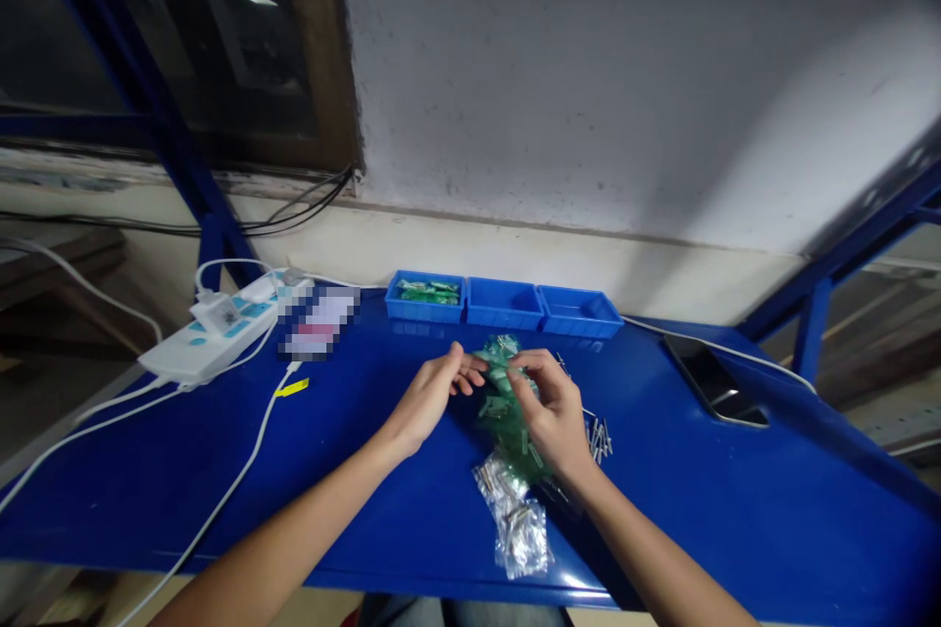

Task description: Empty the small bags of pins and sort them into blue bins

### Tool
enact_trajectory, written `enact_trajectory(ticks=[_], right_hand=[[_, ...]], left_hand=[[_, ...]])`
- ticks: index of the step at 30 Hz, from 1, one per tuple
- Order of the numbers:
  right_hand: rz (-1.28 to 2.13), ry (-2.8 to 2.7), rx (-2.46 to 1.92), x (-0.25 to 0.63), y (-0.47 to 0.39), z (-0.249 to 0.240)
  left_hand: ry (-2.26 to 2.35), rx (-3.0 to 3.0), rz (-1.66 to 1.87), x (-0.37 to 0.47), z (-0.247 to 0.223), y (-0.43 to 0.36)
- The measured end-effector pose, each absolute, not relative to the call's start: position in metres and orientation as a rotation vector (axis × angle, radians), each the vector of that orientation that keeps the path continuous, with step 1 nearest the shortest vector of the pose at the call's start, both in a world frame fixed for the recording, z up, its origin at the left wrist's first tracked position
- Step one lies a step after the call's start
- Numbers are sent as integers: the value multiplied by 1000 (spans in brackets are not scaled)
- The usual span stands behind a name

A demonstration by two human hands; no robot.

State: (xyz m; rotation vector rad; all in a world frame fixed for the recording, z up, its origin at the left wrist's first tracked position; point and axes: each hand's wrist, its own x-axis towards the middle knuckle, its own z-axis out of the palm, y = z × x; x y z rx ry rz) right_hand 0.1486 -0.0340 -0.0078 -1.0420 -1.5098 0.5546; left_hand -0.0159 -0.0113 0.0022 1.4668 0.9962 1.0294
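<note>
My right hand (548,407) pinches a translucent green plastic bag (525,451) between thumb and fingers, above the blue table. Small pale pieces show through the green film. Just left of it is my left hand (433,392), its thumb raised apart from loosely bent fingers, with nothing visible in its grasp. The left fingertips come close to the bag; whether they touch it I cannot tell. Below the green bag lie clear plastic packets (523,539) with small metal parts inside. Several loose metal pins (600,439) lie beside my right hand, partly hidden by it.
Three blue bins (504,304) stand in a row at the back; the left one holds green packets (428,292). On the left are a white power strip (221,328), cables and a blurred-out item (320,321). A phone (717,380) lies on the right.
</note>
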Motion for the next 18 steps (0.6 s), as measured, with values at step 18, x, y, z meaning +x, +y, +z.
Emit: enact_trajectory(ticks=[18], right_hand=[[1163, -1431, -1177, 150, -28, -8]], left_hand=[[1029, 2700, 1351, -22, -11, -11]])
